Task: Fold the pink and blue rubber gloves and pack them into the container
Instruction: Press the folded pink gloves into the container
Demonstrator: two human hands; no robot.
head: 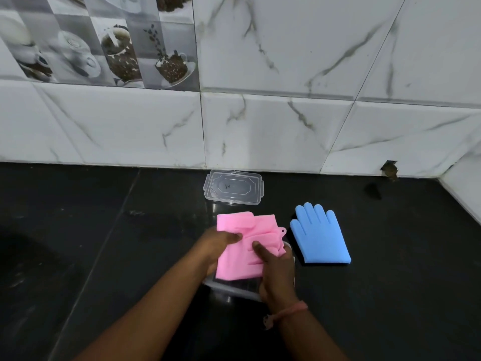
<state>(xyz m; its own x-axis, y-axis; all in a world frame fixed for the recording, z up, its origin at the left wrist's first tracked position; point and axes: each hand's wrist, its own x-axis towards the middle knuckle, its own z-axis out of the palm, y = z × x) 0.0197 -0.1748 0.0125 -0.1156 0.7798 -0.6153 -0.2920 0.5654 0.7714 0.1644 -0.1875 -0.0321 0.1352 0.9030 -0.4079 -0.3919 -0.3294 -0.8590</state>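
Observation:
The pink glove (243, 230) is folded over on itself and held above the clear container (234, 287), which is mostly hidden beneath it. My left hand (218, 243) grips the glove's left side with the thumb on top. My right hand (274, 269) holds its right side, thumb pressing the fold. The blue glove (318, 235) lies flat and unfolded on the black counter, just right of my hands, fingers pointing toward the wall.
The container's clear lid (233, 187) lies on the black counter (104, 243) close to the marble-tiled wall (260, 126), straight beyond the pink glove. The wall turns a corner at the far right (460, 188).

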